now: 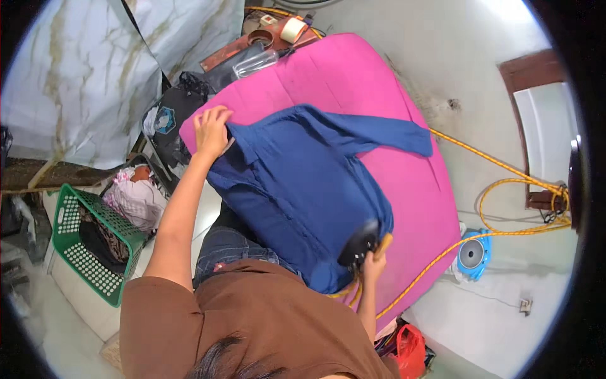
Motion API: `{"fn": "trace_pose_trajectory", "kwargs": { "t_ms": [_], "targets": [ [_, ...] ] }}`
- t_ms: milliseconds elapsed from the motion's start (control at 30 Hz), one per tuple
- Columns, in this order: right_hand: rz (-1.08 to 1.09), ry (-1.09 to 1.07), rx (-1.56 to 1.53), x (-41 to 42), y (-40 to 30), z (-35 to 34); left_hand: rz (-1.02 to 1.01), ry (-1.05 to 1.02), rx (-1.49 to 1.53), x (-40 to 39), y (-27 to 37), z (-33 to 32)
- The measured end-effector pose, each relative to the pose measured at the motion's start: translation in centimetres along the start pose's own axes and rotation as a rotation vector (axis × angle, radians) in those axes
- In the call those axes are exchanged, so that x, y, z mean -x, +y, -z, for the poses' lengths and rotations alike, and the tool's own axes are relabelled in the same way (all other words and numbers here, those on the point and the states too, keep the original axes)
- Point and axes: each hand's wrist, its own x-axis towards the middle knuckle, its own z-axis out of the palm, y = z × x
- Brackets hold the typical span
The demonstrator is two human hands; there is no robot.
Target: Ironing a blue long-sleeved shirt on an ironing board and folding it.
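Note:
A dark blue collared shirt (293, 184) lies spread over a pink padded cloth surface (416, 199), one sleeve stretched to the right and its near side hanging over the edge towards me. My right hand (374, 267) grips the tan handle of a clothes iron (359, 245), which is blurred and rests on or just above the shirt's lower right part. At the shirt's collar end, my left hand (211, 132) is on the pink cloth with bent fingers. Whether it pinches any fabric is hidden.
A yellow rope-like cord (426, 270) runs along the right side to the wall. Beyond the far edge lie a clear plastic bottle (255, 64) and a tape roll (293, 30). On the left stands a green basket (90, 241) holding dark cloth. A blue round device (473, 253) is at right.

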Motion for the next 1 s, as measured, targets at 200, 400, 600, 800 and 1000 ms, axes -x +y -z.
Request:
{"fn": "trace_pose_trajectory", "kwargs": {
  "t_ms": [200,400,600,800,1000],
  "targets": [
    [-0.297,-0.289,-0.259,0.2,2.8,6.3,0.398,-0.253,0.027,6.1,6.7,2.3],
    [0.267,-0.784,-0.071,-4.3,-4.8,-0.8,0.476,-0.311,0.059,8.7,8.5,-0.5],
    [0.763,-0.984,0.087,-6.9,-23.5,-15.2,0.469,-0.315,0.068,8.3,7.6,1.2],
    [0.739,-0.802,0.065,-5.7,-35.5,-23.8,0.285,-0.464,0.015,8.6,6.4,5.6],
    [0.669,-0.78,0.153,-5.4,-32.7,-20.9,-0.046,-0.503,0.149,9.6,2.6,6.7]
  ]
}}
